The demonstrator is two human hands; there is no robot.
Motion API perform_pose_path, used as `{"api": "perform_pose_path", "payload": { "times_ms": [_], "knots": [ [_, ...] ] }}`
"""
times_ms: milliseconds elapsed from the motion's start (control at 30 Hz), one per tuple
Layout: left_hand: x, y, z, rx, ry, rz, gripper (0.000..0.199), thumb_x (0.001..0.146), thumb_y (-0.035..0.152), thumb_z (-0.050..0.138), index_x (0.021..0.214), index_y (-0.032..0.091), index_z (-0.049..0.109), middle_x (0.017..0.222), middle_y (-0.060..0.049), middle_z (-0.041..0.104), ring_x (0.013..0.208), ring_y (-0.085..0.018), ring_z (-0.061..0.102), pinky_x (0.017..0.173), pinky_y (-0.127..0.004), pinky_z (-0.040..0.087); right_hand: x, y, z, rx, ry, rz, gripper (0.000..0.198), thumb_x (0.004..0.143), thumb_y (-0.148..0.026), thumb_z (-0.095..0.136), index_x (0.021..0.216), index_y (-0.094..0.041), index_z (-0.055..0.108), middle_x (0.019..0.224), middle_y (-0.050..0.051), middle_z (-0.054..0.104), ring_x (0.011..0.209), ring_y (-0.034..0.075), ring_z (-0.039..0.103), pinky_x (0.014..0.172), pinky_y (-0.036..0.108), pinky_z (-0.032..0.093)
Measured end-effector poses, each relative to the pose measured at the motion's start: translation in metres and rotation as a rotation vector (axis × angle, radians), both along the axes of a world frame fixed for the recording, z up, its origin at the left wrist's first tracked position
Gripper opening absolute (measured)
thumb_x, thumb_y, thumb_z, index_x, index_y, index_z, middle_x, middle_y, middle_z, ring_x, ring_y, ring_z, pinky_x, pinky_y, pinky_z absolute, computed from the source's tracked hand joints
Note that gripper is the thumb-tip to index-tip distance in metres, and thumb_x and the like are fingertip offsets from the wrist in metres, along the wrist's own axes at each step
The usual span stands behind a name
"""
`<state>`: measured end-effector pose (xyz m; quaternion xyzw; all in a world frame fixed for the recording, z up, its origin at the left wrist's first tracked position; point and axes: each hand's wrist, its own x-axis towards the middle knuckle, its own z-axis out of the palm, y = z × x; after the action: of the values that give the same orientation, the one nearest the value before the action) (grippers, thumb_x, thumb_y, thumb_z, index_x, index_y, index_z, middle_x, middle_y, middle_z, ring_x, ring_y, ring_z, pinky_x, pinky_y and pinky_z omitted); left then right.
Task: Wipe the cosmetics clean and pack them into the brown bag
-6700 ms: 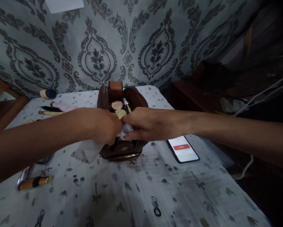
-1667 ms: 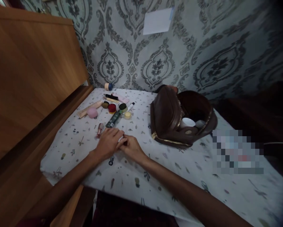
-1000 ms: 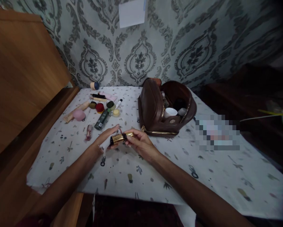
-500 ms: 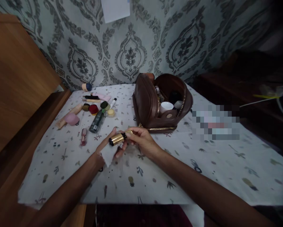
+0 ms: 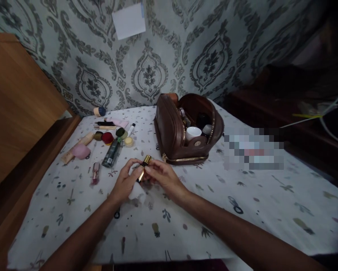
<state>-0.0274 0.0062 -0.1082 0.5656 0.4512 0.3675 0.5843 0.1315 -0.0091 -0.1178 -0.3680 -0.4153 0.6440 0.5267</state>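
Between both hands, in front of the brown bag, is a gold-and-black lipstick (image 5: 146,160), tilted with its upper gold end pointing away from me. My left hand (image 5: 125,181) is closed on its lower part, together with a crumpled white tissue (image 5: 137,192) that hangs below the fingers. The fingers of my right hand (image 5: 165,178) pinch the lipstick from the other side and hide part of it. Left of my hands lie a dark green bottle (image 5: 111,153) and a small clear pinkish tube (image 5: 95,173).
An open brown leather bag (image 5: 170,131) stands behind my hands, holding a white jar (image 5: 193,132) and other containers. At the back left lie a pink sponge (image 5: 81,151), a red-lidded jar (image 5: 107,138), a yellow jar (image 5: 128,141) and a brush (image 5: 99,111).
The lipstick has turned from lying nearly level to a steeper slant. My left fingers have closed around it, and the tissue now hangs lower. The camera view has shifted slightly.
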Motion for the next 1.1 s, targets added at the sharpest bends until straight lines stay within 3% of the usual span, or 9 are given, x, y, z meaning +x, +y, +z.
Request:
{"api": "perform_pose_path", "payload": {
  "times_ms": [133,267,367,500,633,733,833,933,1100],
  "knots": [
    [0.002,-0.008,0.001,0.287,0.275,0.038,0.027,0.092,0.045,0.051,0.102,0.020,0.052,0.078,0.002,0.061,0.068,-0.015,0.058,0.066,-0.027,0.047,-0.001,-0.005,-0.002,0.033,-0.075,0.078,0.046,0.076,-0.057,0.073,0.091,-0.014,0.065,0.076,-0.001,0.058,0.069,0.012,0.053,0.064,0.025,0.043],
    [-0.006,-0.010,0.006,0.396,0.375,0.042,0.027,0.095,0.046,0.043,0.103,0.021,0.051,0.063,0.006,0.054,0.057,-0.015,0.053,0.058,-0.027,0.042,-0.001,-0.006,0.001,0.077,-0.081,0.062,0.045,0.080,-0.058,0.069,0.094,-0.017,0.059,0.084,0.000,0.058,0.080,0.015,0.056,0.076,0.028,0.046],
    [-0.014,-0.008,0.009,0.439,0.354,0.128,0.037,0.099,0.050,0.032,0.108,0.020,0.051,0.065,0.004,0.055,0.056,-0.015,0.052,0.056,-0.027,0.042,-0.001,-0.007,0.002,0.056,-0.102,0.072,0.047,0.084,-0.064,0.061,0.096,-0.020,0.051,0.085,0.000,0.057,0.080,0.016,0.059,0.074,0.030,0.050],
    [-0.018,-0.010,0.009,0.611,0.365,0.145,0.045,0.102,0.049,0.026,0.124,0.019,0.050,0.099,-0.006,0.066,0.086,-0.019,0.064,0.076,-0.032,0.050,-0.002,-0.011,0.003,0.029,-0.214,0.171,0.046,0.090,-0.067,0.047,0.097,-0.022,0.044,0.079,-0.001,0.053,0.061,0.014,0.053,0.048,0.025,0.043],
    [-0.013,-0.015,0.003,0.821,0.488,0.014,0.044,0.103,0.038,0.032,0.141,0.018,0.039,0.139,-0.014,0.054,0.128,-0.024,0.052,0.107,-0.039,0.040,-0.002,-0.016,0.006,0.215,-0.505,0.158,0.030,0.098,-0.048,0.041,0.085,-0.021,0.042,0.068,-0.004,0.047,0.059,0.012,0.045,0.054,0.025,0.036],
    [-0.010,-0.015,0.001,0.758,0.580,-0.049,0.040,0.102,0.033,0.035,0.138,0.016,0.041,0.134,-0.015,0.058,0.124,-0.024,0.055,0.103,-0.037,0.043,0.000,-0.016,0.007,0.333,-0.631,0.144,0.022,0.098,-0.034,0.040,0.080,-0.021,0.041,0.067,-0.004,0.045,0.063,0.013,0.044,0.060,0.026,0.034],
    [-0.011,-0.010,0.004,0.664,0.577,-0.070,0.025,0.101,0.032,0.037,0.116,0.018,0.052,0.101,-0.006,0.067,0.092,-0.018,0.064,0.083,-0.030,0.048,0.001,-0.015,0.007,0.406,-0.648,0.180,0.015,0.094,-0.029,0.046,0.082,-0.020,0.045,0.069,-0.004,0.045,0.063,0.012,0.042,0.062,0.026,0.033],
    [-0.014,-0.004,0.008,0.597,0.552,-0.028,0.018,0.098,0.033,0.043,0.090,0.020,0.052,0.071,0.004,0.055,0.066,-0.013,0.055,0.067,-0.025,0.043,0.000,-0.016,0.008,0.401,-0.676,0.212,0.005,0.087,-0.022,0.053,0.088,-0.019,0.050,0.071,-0.004,0.046,0.065,0.012,0.043,0.064,0.025,0.034],
    [-0.016,0.002,0.012,0.368,0.384,0.090,0.041,0.097,0.046,0.043,0.065,0.020,0.044,0.056,0.006,0.040,0.054,-0.011,0.039,0.054,-0.024,0.032,-0.004,-0.021,0.008,0.277,-0.649,0.183,0.028,0.086,-0.021,0.056,0.113,-0.020,0.049,0.084,-0.001,0.059,0.074,0.014,0.053,0.071,0.027,0.039]
  ]
}}
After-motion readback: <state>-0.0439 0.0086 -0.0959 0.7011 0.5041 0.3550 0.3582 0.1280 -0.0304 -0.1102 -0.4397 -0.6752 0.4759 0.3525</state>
